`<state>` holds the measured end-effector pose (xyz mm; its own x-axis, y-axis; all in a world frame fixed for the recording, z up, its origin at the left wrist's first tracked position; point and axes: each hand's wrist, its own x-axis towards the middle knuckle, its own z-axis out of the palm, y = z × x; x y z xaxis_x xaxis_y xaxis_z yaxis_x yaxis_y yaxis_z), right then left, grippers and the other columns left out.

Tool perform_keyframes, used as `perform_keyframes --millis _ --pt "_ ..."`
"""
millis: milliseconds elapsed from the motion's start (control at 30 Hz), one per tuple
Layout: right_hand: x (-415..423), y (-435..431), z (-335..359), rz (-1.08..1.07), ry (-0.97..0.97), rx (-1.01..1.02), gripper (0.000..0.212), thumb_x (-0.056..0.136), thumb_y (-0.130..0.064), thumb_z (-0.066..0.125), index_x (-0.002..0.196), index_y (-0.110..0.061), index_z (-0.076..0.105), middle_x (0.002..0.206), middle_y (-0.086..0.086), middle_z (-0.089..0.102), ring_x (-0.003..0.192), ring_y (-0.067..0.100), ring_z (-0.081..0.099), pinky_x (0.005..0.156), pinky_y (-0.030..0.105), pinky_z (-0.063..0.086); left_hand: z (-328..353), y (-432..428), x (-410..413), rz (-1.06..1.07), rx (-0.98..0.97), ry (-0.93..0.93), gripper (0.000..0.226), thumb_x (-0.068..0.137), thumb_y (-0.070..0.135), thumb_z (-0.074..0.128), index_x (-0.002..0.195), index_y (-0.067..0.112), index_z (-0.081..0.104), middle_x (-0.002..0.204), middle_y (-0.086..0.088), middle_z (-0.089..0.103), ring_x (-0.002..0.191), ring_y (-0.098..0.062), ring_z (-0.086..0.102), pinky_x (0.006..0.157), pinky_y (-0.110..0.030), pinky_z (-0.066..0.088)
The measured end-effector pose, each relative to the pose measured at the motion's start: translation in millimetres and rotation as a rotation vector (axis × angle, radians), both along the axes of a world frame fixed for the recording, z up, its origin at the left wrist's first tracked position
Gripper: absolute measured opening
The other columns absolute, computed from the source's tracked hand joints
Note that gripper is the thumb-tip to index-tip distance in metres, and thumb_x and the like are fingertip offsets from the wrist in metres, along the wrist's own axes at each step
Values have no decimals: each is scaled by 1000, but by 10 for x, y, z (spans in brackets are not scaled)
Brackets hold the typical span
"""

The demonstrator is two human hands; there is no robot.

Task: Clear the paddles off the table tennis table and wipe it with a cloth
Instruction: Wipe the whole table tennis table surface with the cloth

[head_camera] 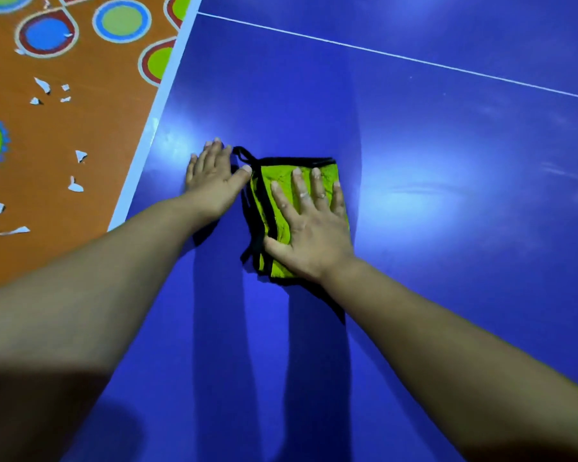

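A folded lime-green cloth [274, 181] with black edging lies on the blue table tennis table [447, 228]. My right hand [309, 225] presses flat on top of it, fingers straight and spread. My left hand [211, 175] rests flat on the bare table just left of the cloth, its thumb touching the cloth's black-edged corner. No paddle is in view.
The table's white-edged left side [154, 128] runs diagonally from the top centre to the middle left. A thin white line [397, 56] crosses the far surface. Beyond the edge lies an orange floor [80, 128] with coloured circles and several white scraps.
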<state>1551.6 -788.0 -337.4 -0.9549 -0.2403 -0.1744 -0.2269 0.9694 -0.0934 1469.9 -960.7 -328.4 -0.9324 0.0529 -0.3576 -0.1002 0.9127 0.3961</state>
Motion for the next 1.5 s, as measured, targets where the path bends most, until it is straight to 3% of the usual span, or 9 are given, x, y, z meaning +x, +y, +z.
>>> perform_keyframes --millis 200,400,833,967,1200,1367,1500 --pt "971 -342 8 2 0 -11 83 81 -68 30 154 -32 16 161 9 6 148 33 -8 116 58 -2 118 -297 881 -114 91 177 60 100 35 32 150 11 9 158 -4 3 145 -14 -4 115 -30 -8" --pt "1809 -637 24 33 -16 -36 80 81 -64 35 153 -29 23 160 12 12 148 35 -3 115 60 5 111 -594 1821 -130 83 154 70 91 48 22 150 11 8 158 -3 4 145 -12 -4 115 -28 -10" --pt "3053 -651 162 206 -95 -35 81 77 -55 42 151 -27 26 159 9 20 148 32 7 115 55 11 226 -496 2571 -143 144 122 58 100 31 35 149 9 14 158 -6 9 145 -15 -1 116 -30 -6" --pt "3069 -571 189 162 -110 -53 83 75 -52 42 152 -24 27 159 6 21 148 28 10 115 53 14 222 -327 2627 -198 123 86 71 89 46 18 149 10 12 158 -4 7 145 -13 -4 114 -26 -10" --pt "2849 -460 124 129 -44 -82 86 73 -52 46 152 -24 26 160 5 19 149 27 10 115 55 12 164 -224 2365 -202 107 86 73 87 47 16 150 11 12 158 -2 6 145 -11 -5 113 -25 -12" --pt "2096 -83 59 24 15 -71 85 73 -52 47 152 -23 28 160 6 19 148 27 11 115 56 13 111 -52 1995 -167 107 99 70 90 47 19 150 12 12 158 -1 7 144 -10 -4 114 -26 -11" --pt "1333 248 19 -2 23 -47 82 76 -53 40 152 -23 27 160 6 19 148 26 10 116 55 10 109 249 1641 -157 79 137 70 90 49 16 150 17 1 158 2 -2 144 -8 -10 115 -27 -13"
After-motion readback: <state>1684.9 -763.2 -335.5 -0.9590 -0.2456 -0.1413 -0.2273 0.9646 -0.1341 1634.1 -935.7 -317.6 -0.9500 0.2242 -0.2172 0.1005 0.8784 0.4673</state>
